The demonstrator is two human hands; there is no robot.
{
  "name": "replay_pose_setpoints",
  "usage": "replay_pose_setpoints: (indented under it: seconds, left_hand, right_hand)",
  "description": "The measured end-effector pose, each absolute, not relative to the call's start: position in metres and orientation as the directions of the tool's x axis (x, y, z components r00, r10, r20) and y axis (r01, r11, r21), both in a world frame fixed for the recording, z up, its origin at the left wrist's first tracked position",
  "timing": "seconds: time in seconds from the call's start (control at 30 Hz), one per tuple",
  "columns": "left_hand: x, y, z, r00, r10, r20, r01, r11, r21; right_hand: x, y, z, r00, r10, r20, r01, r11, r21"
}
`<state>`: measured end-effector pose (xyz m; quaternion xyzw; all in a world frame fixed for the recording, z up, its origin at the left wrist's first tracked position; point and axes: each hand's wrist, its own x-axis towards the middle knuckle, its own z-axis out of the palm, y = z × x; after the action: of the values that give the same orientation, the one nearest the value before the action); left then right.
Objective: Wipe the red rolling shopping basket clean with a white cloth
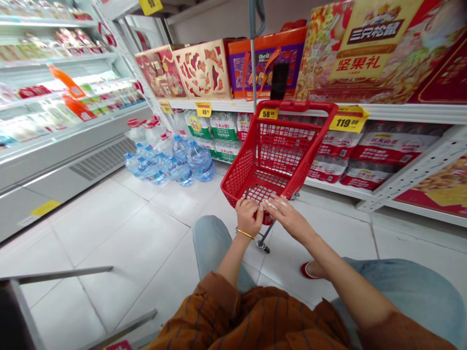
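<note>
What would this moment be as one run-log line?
left hand: on near rim of red cart | right hand: on same rim | water bottles: on floor, left of cart

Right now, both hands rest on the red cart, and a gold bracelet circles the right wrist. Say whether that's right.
No: the head view shows the gold bracelet on the left wrist. The left hand and right hand do rest on the red cart.
</note>
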<state>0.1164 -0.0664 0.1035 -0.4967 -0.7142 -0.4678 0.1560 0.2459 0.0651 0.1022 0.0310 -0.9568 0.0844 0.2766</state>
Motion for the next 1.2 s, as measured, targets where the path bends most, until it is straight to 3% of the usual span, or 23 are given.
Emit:
replay_pose_setpoints:
  seconds: [0.2, 0.5, 0.7, 0.93, 1.2]
  left_hand:
    - [0.150, -0.070, 0.084, -0.442, 0.557, 0.703, 0.868, 0.068, 0.492]
    - [0.144, -0.064, 0.061, -0.292, 0.596, 0.748, 0.951, 0.098, 0.293]
    - [0.145, -0.060, 0.060, -0.332, 0.557, 0.761, 0.942, 0.159, 0.294]
    - [0.148, -0.058, 0.061, -0.396, 0.511, 0.763, 0.918, 0.201, 0.343]
    - [0.155, -0.060, 0.071, -0.429, 0.533, 0.729, 0.900, 0.185, 0.395]
  right_hand:
    - [0.243, 0.049, 0.092, -0.789, 0.049, 0.612, -0.106, 0.971, -0.214]
    - [0.241, 0.070, 0.072, -0.753, 0.024, 0.657, -0.156, 0.964, -0.214]
    - [0.239, 0.109, 0.079, -0.719, 0.185, 0.670, -0.080, 0.936, -0.344]
    - [0.235, 0.118, 0.089, -0.764, 0.193, 0.615, -0.119, 0.895, -0.429]
    - [0.247, 0.059, 0.098, -0.774, 0.117, 0.622, -0.159, 0.915, -0.370]
